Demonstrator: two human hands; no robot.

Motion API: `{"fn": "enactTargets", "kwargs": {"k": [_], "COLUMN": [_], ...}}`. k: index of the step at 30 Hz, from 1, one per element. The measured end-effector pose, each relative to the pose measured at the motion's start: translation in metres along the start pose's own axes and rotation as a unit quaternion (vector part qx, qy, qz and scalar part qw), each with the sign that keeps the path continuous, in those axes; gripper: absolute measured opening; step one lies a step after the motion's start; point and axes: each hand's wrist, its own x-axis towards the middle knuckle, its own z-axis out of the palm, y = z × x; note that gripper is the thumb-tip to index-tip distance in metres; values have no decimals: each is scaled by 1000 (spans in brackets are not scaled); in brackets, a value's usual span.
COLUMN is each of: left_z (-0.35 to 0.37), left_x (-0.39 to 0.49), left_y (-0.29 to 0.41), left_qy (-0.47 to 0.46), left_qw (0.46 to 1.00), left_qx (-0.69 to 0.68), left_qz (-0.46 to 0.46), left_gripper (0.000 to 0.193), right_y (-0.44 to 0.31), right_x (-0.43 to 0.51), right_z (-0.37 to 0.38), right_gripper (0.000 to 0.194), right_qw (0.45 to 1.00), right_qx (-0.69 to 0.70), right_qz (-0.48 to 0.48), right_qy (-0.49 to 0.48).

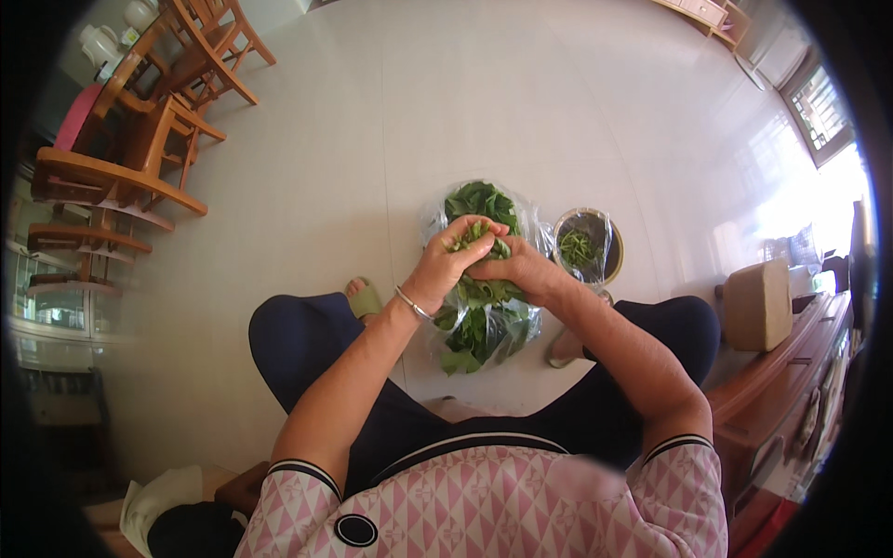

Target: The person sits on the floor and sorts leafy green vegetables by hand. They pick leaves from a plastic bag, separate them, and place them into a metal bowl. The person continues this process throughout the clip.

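Together my left hand (446,254) and my right hand (518,268) grip a bunch of leafy greens (488,289), its stem ends poking up between my fingers and its leaves hanging below. The hands touch each other at the thumbs. Beneath them on the floor lies a clear plastic bag (431,227), spread out, with more green leaves (481,199) on its far part and further leaves (474,342) on its near part. Right of the bag stands a round bin (615,261) lined with clear plastic, holding cut green stems (578,247). My fingers partly hide the bunch.
My feet in green slippers (364,298) flank the bag. Wooden chairs (139,150) and a table with a white jug (100,45) line the left side. A brown wooden cabinet (774,370) and a tan box-shaped object (757,307) are close on my right. Pale tiled floor (481,104) stretches ahead.
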Motion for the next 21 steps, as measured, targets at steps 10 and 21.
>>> {"fn": "enactTargets", "kwargs": {"k": [10,21], "left_z": [-34,-85], "left_x": [-18,-41], "left_y": [-20,-141], "left_qy": [-43,-83], "left_qw": [910,848], "left_qx": [368,475], "left_qz": [-187,-218], "left_gripper": [57,30], "right_y": [-3,64], "right_x": [-2,14], "right_z": [-36,-27], "right_gripper": [24,31], "right_qw": [998,993], "right_qx": [29,84], "right_qz": [-6,82], "right_qy": [60,-16]}}
